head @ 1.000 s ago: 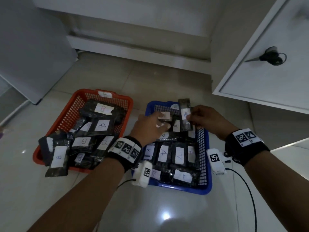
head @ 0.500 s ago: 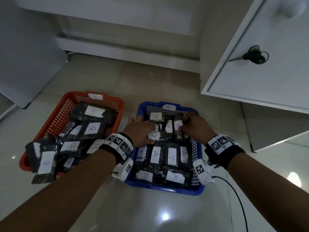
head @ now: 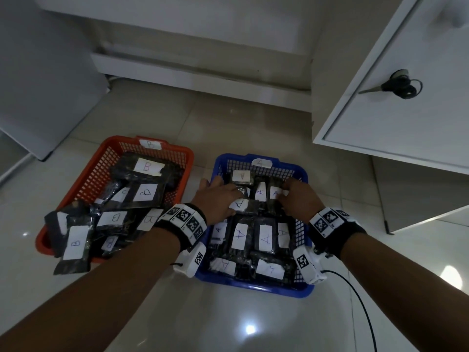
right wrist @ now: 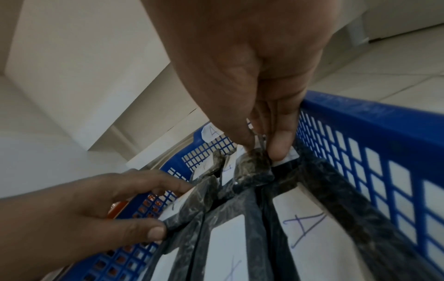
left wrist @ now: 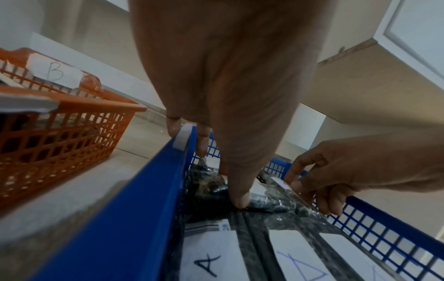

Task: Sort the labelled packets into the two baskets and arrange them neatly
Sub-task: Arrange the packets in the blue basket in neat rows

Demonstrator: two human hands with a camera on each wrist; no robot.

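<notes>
Floor (head: 142, 115): pale glossy tile. White cabinet (head: 396, 102) at right, scissors (head: 396, 86) hanging on its door.

Orange basket (head: 106, 158), tagged B, sits left of the blue basket (head: 303, 250), tagged A; the two are just beside each other, not touching. B packets (head: 146, 193) lie heaped and crooked, and a few at the near left corner hang over the rim. A packets (head: 239, 235) in the near half of the blue basket lie in rows, long axes running away from the person, labels up.

Both hands work in the far half of the blue basket. Left hand (head: 219, 199): fingers spread fairly flat, pressing down on a crosswise packet (head: 243, 205) whose long axis runs left to right, across the rows. In the left wrist view the thumb bears on dark wrap and two fingers reach the basket's left wall.

Right hand (head: 298, 198): fingertips (right wrist: 282, 150) narrowed to a pinch on the top edge of the end packet (head: 275, 193), the last upright one beside the right wall, long axis with the rows.

Judgement: sorting looks nearly complete; tidying is under way. The next move turns on the crosswise packet. It lies directly under the left hand, at right angles to its neighbours, so the left hand is nearer for turning it into line. The slack wrap may slide.
</notes>
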